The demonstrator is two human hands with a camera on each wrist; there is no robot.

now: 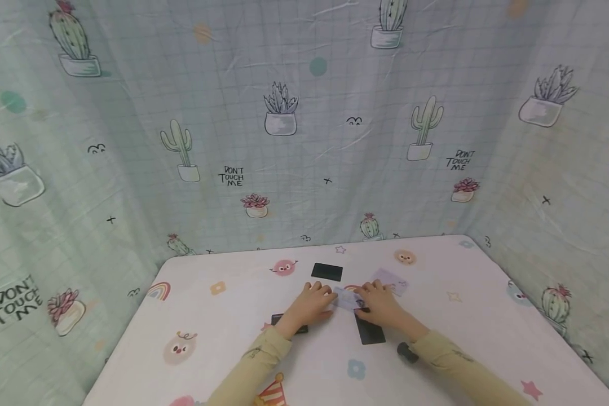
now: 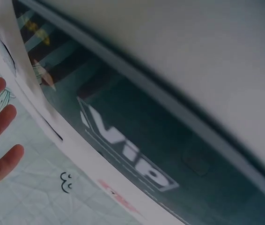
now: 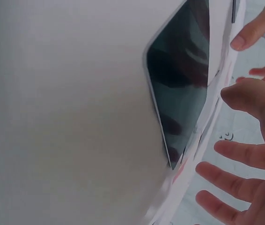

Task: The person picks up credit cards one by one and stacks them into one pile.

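In the head view my left hand (image 1: 312, 304) lies at the left end of a pale purple card (image 1: 346, 299). My right hand (image 1: 383, 303) is at the card's right end, and whether either hand touches it cannot be told. Both hands have loosely spread fingers. Under my left wrist lies a black card (image 1: 300, 330), partly hidden; the left wrist view shows a glossy dark card (image 2: 137, 136) printed "Vip". Just below my right hand is another black card (image 1: 370, 331), seen as a dark glossy sheet (image 3: 177, 84) in the right wrist view.
Farther back lies a black rectangular card (image 1: 327, 272). A second pale purple card (image 1: 392, 281) sits behind my right hand, partly covered. A small dark rounded object (image 1: 407, 352) is beside the right sleeve. The printed white tabletop (image 1: 223, 327) meets a cactus-patterned curtain (image 1: 304, 169).
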